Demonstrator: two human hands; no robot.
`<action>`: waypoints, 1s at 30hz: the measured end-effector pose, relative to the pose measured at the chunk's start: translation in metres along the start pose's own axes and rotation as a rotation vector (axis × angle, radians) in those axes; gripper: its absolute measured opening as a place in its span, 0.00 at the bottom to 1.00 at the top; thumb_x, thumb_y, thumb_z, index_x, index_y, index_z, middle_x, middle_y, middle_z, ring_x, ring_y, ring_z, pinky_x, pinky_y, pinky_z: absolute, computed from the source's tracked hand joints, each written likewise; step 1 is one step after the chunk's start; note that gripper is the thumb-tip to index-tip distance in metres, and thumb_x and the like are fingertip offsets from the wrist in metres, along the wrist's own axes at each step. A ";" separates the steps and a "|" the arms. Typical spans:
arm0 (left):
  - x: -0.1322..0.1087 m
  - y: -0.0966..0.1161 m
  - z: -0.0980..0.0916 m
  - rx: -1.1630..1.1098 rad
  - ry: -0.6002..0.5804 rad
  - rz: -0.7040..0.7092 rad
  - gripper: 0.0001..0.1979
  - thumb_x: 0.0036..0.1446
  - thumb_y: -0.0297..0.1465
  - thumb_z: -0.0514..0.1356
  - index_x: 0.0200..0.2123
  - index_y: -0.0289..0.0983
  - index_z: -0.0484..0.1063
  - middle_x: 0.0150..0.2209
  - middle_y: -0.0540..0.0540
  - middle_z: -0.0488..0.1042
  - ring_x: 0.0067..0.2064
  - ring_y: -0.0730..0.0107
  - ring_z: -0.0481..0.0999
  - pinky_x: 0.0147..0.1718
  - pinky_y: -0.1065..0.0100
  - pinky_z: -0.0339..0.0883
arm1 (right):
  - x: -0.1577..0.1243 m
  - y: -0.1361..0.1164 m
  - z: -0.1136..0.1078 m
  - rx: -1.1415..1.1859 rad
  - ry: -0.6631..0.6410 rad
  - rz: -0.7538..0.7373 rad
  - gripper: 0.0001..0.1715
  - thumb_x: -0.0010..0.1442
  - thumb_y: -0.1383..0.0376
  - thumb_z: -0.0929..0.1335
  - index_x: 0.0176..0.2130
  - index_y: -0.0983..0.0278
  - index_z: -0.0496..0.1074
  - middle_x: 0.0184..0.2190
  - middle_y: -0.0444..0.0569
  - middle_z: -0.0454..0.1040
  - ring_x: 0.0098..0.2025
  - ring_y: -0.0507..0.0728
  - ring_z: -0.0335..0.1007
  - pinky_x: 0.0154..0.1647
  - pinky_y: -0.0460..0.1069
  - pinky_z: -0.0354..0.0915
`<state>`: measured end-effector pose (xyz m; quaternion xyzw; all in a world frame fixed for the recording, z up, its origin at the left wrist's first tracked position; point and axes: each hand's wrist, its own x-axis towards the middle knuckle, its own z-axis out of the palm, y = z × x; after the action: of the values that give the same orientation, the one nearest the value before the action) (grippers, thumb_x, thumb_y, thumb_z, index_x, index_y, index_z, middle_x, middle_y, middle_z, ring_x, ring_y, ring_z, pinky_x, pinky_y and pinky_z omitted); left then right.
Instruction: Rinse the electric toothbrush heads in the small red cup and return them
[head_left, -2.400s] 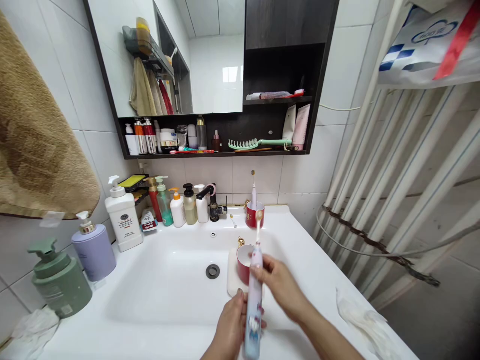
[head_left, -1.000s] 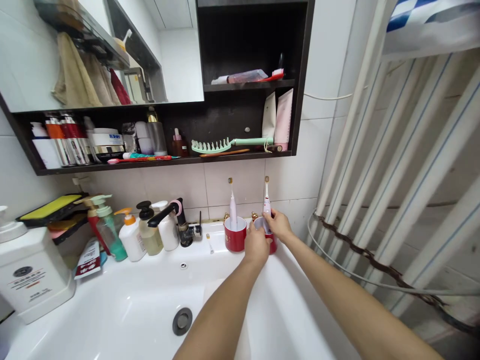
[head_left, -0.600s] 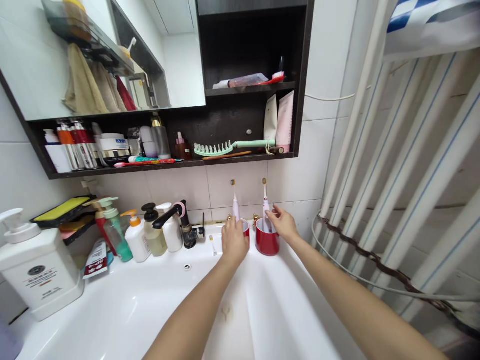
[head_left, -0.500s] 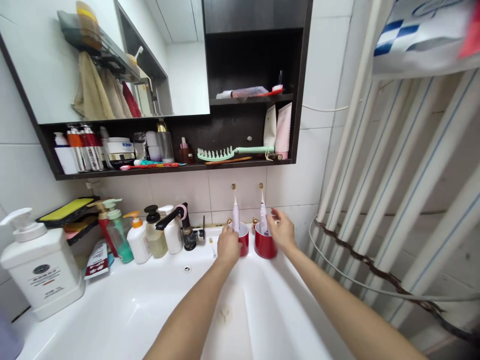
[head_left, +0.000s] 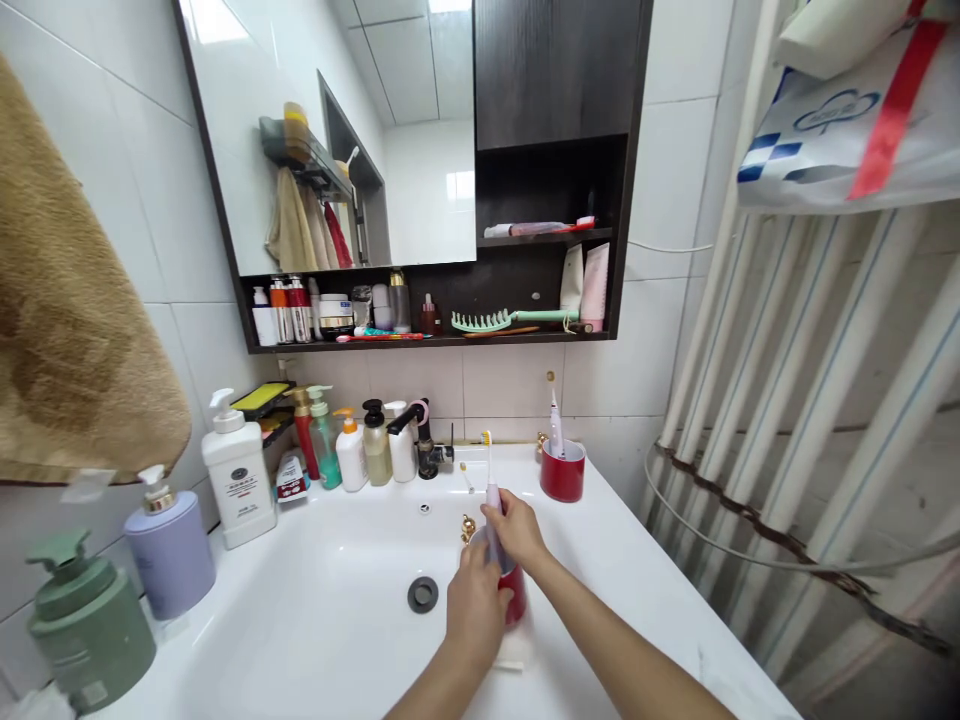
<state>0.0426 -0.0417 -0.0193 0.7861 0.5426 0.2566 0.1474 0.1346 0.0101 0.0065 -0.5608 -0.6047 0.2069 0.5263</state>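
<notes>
Over the right side of the basin, my left hand [head_left: 477, 600] is wrapped round a red cup [head_left: 514, 597] with a pale interior. My right hand [head_left: 517, 527] pinches the upper handle of a white electric toothbrush [head_left: 494, 515], whose lower end is down inside that cup. The brush head points up. Gold-coloured ornament shows at the cup's far side. Behind, on the basin's back right ledge, stands a second red cup [head_left: 562, 474] with another electric toothbrush [head_left: 556, 430] leaning in it. A small loose brush head [head_left: 467, 478] lies on the ledge by the tap.
A black tap [head_left: 431, 450] rises at the back of the white basin [head_left: 322, 600]. Several pump bottles [head_left: 351, 452] line the left ledge. Above hangs a dark mirror cabinet [head_left: 559, 95] with a green hairbrush [head_left: 487, 321]. White pipes [head_left: 795, 370] stand at the right.
The left cup has come from the back ledge toward me, over the basin, in my left hand. My right hand has left the other cup and taken hold of the toothbrush. The view has shifted left.
</notes>
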 end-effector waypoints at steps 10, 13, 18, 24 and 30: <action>-0.019 -0.004 0.013 -0.050 -0.015 -0.005 0.16 0.37 0.23 0.48 0.33 0.34 0.66 0.45 0.44 0.59 0.47 0.63 0.56 0.40 0.64 0.54 | -0.004 -0.049 -0.043 0.226 0.101 -0.049 0.19 0.44 0.58 0.61 0.35 0.67 0.61 0.24 0.46 0.66 0.29 0.54 0.62 0.28 0.47 0.57; -0.020 -0.007 0.010 -0.078 0.005 0.029 0.17 0.37 0.22 0.47 0.34 0.35 0.65 0.45 0.43 0.60 0.47 0.63 0.55 0.42 0.64 0.51 | -0.016 -0.070 -0.056 0.446 0.045 0.008 0.20 0.43 0.58 0.62 0.36 0.66 0.60 0.26 0.46 0.66 0.28 0.53 0.63 0.30 0.47 0.58; -0.038 -0.007 -0.014 -0.634 0.159 0.032 0.11 0.43 0.31 0.48 0.31 0.36 0.64 0.41 0.42 0.63 0.44 0.66 0.59 0.43 0.64 0.49 | -0.055 -0.083 -0.058 0.729 -0.180 0.219 0.17 0.45 0.60 0.62 0.36 0.64 0.60 0.25 0.44 0.66 0.25 0.50 0.63 0.28 0.47 0.59; -0.076 0.012 -0.030 -1.534 -0.378 -0.434 0.27 0.38 0.51 0.43 0.28 0.33 0.60 0.18 0.49 0.65 0.19 0.73 0.65 0.20 0.70 0.56 | -0.095 -0.072 -0.028 0.940 -0.319 0.410 0.13 0.46 0.60 0.61 0.33 0.63 0.62 0.22 0.43 0.66 0.23 0.49 0.62 0.22 0.45 0.58; -0.094 0.015 -0.020 -1.385 -0.262 -0.416 0.28 0.30 0.55 0.46 0.19 0.33 0.59 0.12 0.51 0.61 0.13 0.80 0.58 0.14 0.75 0.47 | -0.099 -0.070 -0.018 1.047 -0.238 0.461 0.15 0.45 0.57 0.61 0.31 0.65 0.63 0.21 0.44 0.65 0.22 0.50 0.62 0.26 0.48 0.58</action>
<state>0.0168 -0.1360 -0.0181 0.4175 0.3720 0.4113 0.7198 0.1000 -0.1053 0.0323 -0.3159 -0.3393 0.6491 0.6031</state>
